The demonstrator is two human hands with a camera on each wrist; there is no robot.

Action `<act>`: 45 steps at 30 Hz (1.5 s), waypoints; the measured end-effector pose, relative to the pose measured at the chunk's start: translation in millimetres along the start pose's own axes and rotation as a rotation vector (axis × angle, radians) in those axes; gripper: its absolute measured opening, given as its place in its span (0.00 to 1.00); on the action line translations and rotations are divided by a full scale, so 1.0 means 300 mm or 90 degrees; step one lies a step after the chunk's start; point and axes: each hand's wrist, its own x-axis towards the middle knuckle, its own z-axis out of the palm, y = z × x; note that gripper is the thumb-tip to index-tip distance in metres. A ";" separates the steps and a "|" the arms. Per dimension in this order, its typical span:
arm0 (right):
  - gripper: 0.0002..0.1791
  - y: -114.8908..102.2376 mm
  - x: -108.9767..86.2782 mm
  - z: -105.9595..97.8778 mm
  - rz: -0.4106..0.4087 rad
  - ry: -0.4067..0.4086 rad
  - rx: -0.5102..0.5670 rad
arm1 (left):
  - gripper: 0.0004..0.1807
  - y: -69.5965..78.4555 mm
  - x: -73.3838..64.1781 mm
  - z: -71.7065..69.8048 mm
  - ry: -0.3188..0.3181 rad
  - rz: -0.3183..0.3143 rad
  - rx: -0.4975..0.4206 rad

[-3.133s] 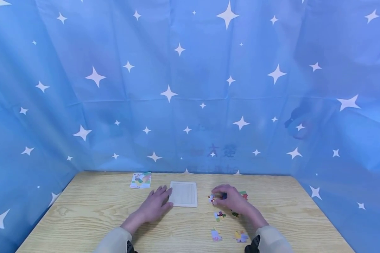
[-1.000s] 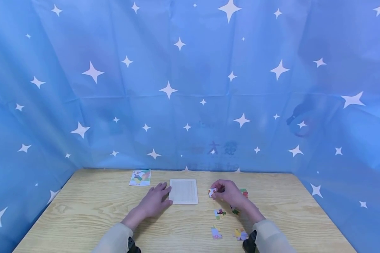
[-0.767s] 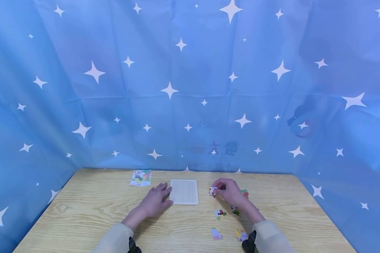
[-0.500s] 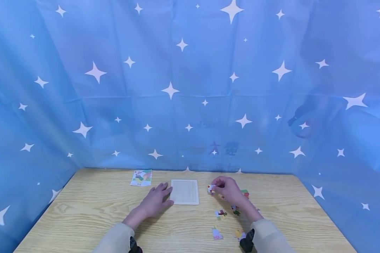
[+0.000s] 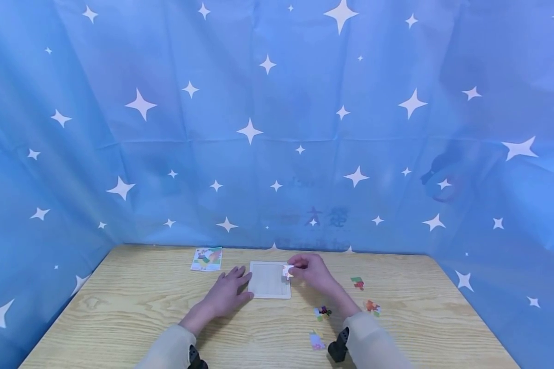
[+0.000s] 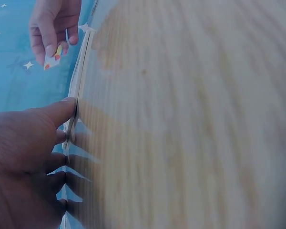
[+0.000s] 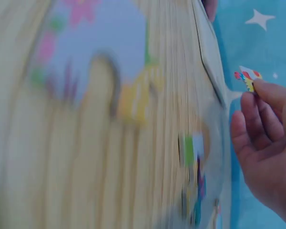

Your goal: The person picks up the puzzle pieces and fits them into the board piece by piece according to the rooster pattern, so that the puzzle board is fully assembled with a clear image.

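A small puzzle piece [image 5: 287, 271], white with red and yellow print, is pinched between the thumb and fingers of my right hand [image 5: 311, 271]. It overlaps the right side of the pale square puzzle tray [image 5: 269, 282] in the head view. The right wrist view shows the same piece [image 7: 249, 76] raised off the table at the fingertips. My left hand [image 5: 223, 296] lies palm down by the tray's left edge, its fingers spread. In the left wrist view, the left thumb and fingertips [image 6: 62, 110] are right at the tabletop.
Loose puzzle pieces lie on the right: a green and red one [image 5: 357, 283], an orange one [image 5: 372, 307], a dark multicoloured one [image 5: 322, 313] and a lilac one [image 5: 316, 341]. A picture card [image 5: 206, 259] sits at the back left. Behind the wooden table [image 5: 134, 307] hangs a starry blue curtain [image 5: 189, 154].
My right hand has carried the puzzle piece left from among the loose pieces to the tray's right side. More of the loose pieces now show. The left hand has stayed by the tray.
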 end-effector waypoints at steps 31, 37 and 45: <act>0.06 -0.091 0.116 0.241 0.029 0.033 -0.021 | 0.30 -0.026 0.009 0.022 0.009 0.012 0.033; 0.05 -0.098 0.123 0.247 -0.015 0.036 -0.074 | 0.29 -0.051 0.018 0.041 0.019 0.015 0.035; 0.05 -0.090 0.130 0.245 -0.031 0.026 -0.107 | 0.30 -0.042 0.019 0.038 0.014 0.007 0.041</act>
